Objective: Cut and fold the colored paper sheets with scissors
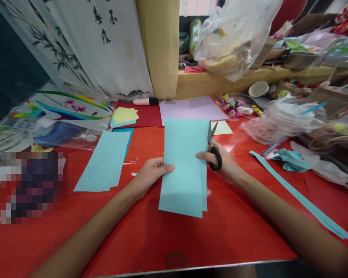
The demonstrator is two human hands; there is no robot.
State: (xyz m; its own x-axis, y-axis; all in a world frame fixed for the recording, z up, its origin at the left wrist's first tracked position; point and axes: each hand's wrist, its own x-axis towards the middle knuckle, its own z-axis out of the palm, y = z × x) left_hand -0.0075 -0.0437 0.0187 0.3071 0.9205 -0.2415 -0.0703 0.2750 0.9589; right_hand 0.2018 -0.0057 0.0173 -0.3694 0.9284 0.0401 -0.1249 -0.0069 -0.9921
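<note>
A folded sheet of light blue paper (183,185) is held up over the red table, its two layers slightly offset at the lower right. My left hand (152,172) pinches its left edge, thumb in front and fingers partly hidden behind. In my right hand (223,158) is a pair of black-handled scissors (216,159), blades upward and slightly apart beside the paper's right edge. The right thumb lies over that edge. Left of the held paper, more light blue paper (103,164) rests on the table.
Long light blue strips (295,193) and crumpled blue paper (292,160) lie on the red table (127,239) at right. Behind are a lilac sheet (191,108), a pink marker (143,101) and yellow paper (124,115). Plastic bags (287,116) crowd the right side.
</note>
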